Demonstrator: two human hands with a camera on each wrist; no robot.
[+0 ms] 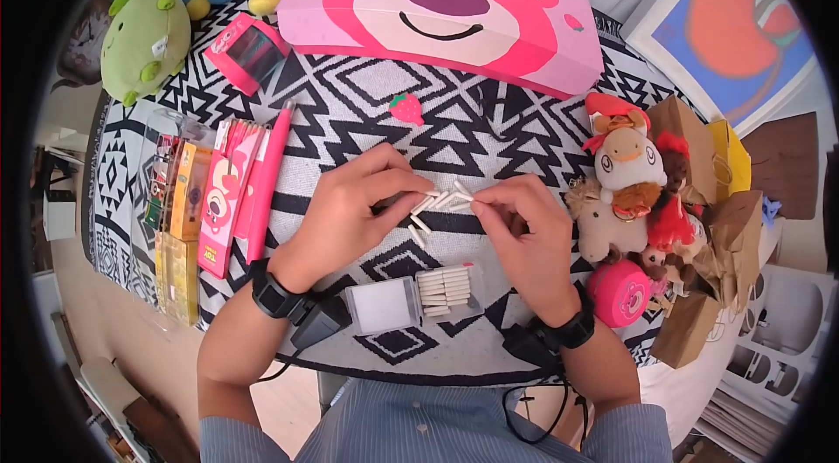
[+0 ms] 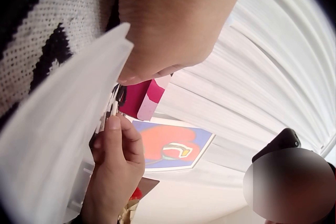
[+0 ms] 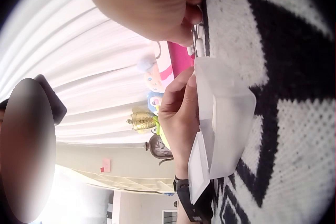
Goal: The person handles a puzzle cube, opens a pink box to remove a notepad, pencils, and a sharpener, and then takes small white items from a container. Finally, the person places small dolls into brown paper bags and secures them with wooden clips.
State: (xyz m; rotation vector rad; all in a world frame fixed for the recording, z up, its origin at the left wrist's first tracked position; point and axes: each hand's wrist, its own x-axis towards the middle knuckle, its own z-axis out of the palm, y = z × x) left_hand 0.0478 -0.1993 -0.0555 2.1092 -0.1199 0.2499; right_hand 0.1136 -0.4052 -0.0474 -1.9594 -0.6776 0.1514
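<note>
Several short white sticks (image 1: pixel 420 224) lie in a loose heap on the patterned cloth. My left hand (image 1: pixel 354 201), over the heap's left side, pinches the end of one white stick between thumb and index finger. On the heap's right side, my right hand (image 1: pixel 529 231) pinches another; the left wrist view shows that stick (image 2: pixel 114 108) upright at the fingertips. Nearer me stands an open clear plastic box (image 1: pixel 477 293), with more such sticks in rows in one half. Its lid half (image 1: pixel 382 306) lies folded out to the left. In the right wrist view the box (image 3: pixel 231 129) partly hides the sticks.
A pink bear box (image 1: pixel 437 26) lies at the back, with a strawberry piece (image 1: pixel 405 109) before it. Pink stationery (image 1: pixel 229 201) and clear cases (image 1: pixel 179 279) are on the left. Plush toys (image 1: pixel 625 175), a round pink case (image 1: pixel 620 293) and paper bags (image 1: pixel 734 245) crowd the right.
</note>
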